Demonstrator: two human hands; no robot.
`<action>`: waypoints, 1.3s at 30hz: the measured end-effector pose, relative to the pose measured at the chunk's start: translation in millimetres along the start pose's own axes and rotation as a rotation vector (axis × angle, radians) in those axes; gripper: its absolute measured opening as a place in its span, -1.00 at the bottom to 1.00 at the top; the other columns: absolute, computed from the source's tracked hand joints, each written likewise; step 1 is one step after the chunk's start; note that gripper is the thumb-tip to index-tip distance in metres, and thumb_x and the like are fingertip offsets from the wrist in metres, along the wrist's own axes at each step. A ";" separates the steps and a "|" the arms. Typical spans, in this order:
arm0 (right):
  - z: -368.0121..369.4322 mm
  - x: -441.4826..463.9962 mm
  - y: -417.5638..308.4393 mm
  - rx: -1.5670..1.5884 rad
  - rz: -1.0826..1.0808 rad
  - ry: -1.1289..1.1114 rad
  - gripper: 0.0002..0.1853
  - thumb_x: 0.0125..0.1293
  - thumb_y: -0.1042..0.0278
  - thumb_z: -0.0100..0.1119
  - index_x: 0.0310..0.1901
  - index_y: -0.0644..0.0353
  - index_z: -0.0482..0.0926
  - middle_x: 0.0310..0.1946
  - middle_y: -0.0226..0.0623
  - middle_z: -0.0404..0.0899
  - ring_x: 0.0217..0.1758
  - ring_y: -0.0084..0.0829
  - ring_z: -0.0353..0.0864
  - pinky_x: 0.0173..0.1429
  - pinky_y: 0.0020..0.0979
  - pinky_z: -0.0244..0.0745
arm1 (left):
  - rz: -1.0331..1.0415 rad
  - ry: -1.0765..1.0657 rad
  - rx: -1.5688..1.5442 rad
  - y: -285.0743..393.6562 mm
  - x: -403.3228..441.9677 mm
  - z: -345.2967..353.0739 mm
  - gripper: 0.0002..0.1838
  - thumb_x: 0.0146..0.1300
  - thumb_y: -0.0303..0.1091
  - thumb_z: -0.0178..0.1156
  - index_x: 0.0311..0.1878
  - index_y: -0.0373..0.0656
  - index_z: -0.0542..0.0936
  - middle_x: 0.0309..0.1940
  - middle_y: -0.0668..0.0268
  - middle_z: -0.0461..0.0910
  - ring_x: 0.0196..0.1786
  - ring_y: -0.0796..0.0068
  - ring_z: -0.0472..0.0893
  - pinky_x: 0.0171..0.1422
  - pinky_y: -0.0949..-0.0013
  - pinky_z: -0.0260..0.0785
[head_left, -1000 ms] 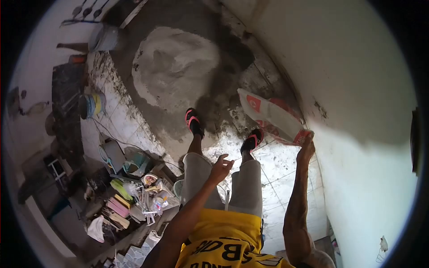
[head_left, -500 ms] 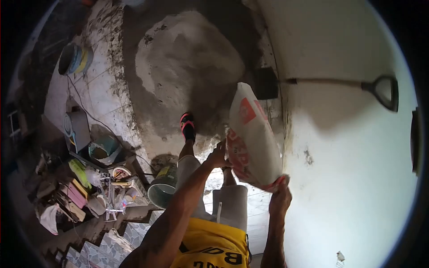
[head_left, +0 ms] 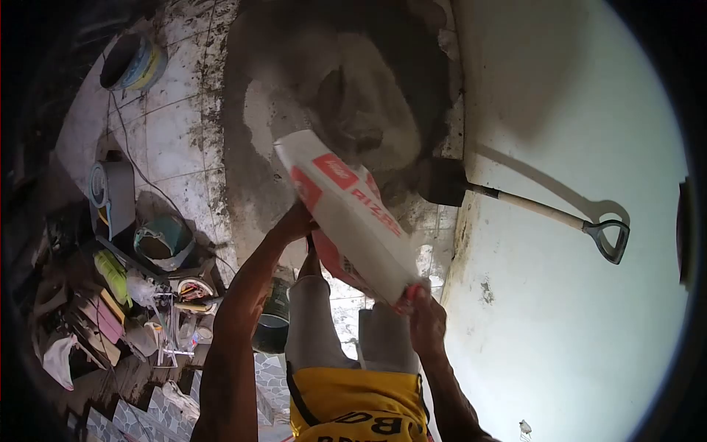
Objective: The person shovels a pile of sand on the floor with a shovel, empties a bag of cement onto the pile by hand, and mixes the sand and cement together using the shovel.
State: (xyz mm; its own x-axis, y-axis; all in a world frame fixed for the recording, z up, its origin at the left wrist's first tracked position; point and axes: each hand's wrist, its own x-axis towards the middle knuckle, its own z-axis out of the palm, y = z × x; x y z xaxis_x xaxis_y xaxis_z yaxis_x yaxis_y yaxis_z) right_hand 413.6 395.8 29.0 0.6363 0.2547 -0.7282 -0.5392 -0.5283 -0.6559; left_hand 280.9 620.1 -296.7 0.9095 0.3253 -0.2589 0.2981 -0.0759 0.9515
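Note:
A white paper sack with red print is tilted in front of me, its far end pointing up and left over a heap of grey powder on the floor. My right hand is closed on the sack's near bottom corner, bunching the red edge. Against the sack's left side, toward its far end, is my left hand, its fingers partly hidden behind the paper. Dust blurs the air above the heap. The sack's mouth does not show clearly.
A shovel leans by the right wall, its blade at the heap's edge. To the left stand a round bucket, a teal bucket and a clutter of tools. A dark bucket is beside my leg.
The sack has swung left and tipped further over the heap, both hands moving left with it. A dark hollow now shows in the heap. The shovel's handle appears lower in view.

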 end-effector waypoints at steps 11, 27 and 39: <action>25.8 199.5 -6.5 0.533 0.170 -0.141 -0.74 0.47 0.34 -0.20 -0.10 0.26 0.51 -0.41 -0.26 0.56 -0.29 -0.35 0.58 -0.21 -0.25 0.48 | 0.037 0.082 0.789 -133.5 9.4 2.1 -0.73 0.10 -0.29 0.15 -0.15 -0.21 0.51 -0.29 0.09 0.58 -0.28 0.12 0.58 -0.21 0.23 0.47; 87.0 637.8 -54.5 0.272 -0.482 -0.742 -0.63 0.39 0.18 -0.02 0.00 0.36 0.46 -0.04 -0.04 0.49 0.01 -0.25 0.48 0.10 -0.27 0.42 | -0.290 0.082 0.551 -91.3 230.5 8.0 -0.86 0.06 -0.38 0.11 -0.42 -0.21 0.61 -0.49 0.01 0.58 -0.41 0.08 0.61 -0.33 0.14 0.41; -28.2 600.2 269.5 -0.565 -0.057 -0.612 -0.35 0.02 0.26 0.41 0.11 0.26 0.33 -0.19 -0.32 0.55 -0.08 -0.52 0.53 -0.10 -0.41 0.50 | -0.373 0.235 0.259 -135.5 206.0 41.7 -0.85 0.07 -0.41 0.12 -0.34 -0.26 0.61 -0.50 0.07 0.58 -0.40 0.20 0.61 -0.28 0.32 0.40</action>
State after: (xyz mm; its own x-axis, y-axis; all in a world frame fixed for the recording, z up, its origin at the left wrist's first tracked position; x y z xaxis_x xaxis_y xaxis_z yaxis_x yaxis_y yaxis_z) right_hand 665.8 383.4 -579.3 0.1540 0.6023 -0.7833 -0.0539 -0.7864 -0.6153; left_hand 440.0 658.1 -485.9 0.6464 0.5756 -0.5008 0.6792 -0.1351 0.7214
